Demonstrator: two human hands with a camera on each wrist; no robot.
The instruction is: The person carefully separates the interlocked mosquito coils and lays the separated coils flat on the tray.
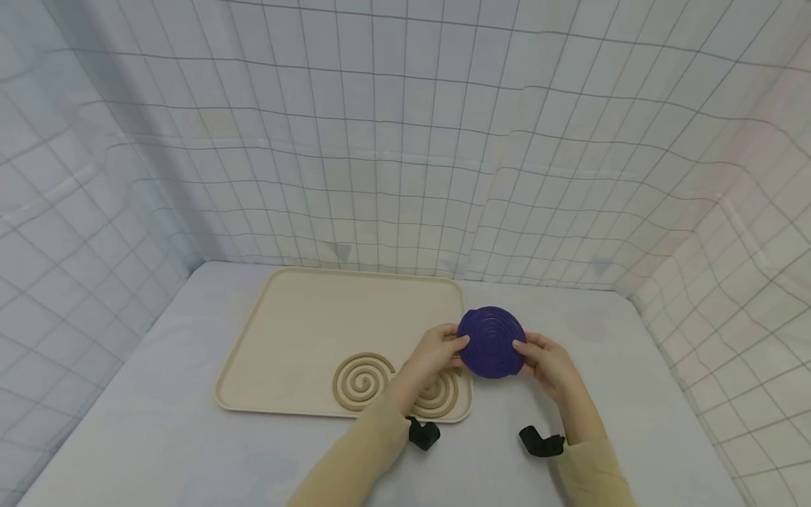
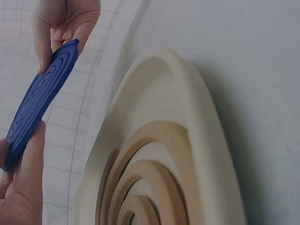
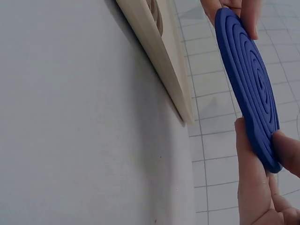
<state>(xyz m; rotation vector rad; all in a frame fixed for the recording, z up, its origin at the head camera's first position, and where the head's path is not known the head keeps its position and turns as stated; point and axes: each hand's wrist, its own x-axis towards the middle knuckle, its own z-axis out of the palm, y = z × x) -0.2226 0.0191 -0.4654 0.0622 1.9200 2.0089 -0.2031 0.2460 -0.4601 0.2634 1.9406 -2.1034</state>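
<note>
Both hands hold a round blue double mosquito coil (image 1: 491,343) with spiral grooves, raised over the table beside the tray's right end. My left hand (image 1: 437,348) pinches its left edge, thumb on the face and fingers behind. On the opposite edge, my right hand (image 1: 548,362) grips it the same way. The left wrist view shows the blue coil (image 2: 40,101) tilted, nearly edge-on. Two tan spiral coils lie on the cream tray (image 1: 342,303): one coil (image 1: 361,381) in plain sight, the other coil (image 1: 443,398) partly hidden by my left hand and forearm.
A white-covered table (image 1: 570,394) carries the tray, which has a low raised rim. White cloth walls (image 1: 405,162) with a dark grid stand at the back and both sides. Black wrist cameras (image 1: 541,443) sit at both sleeve cuffs.
</note>
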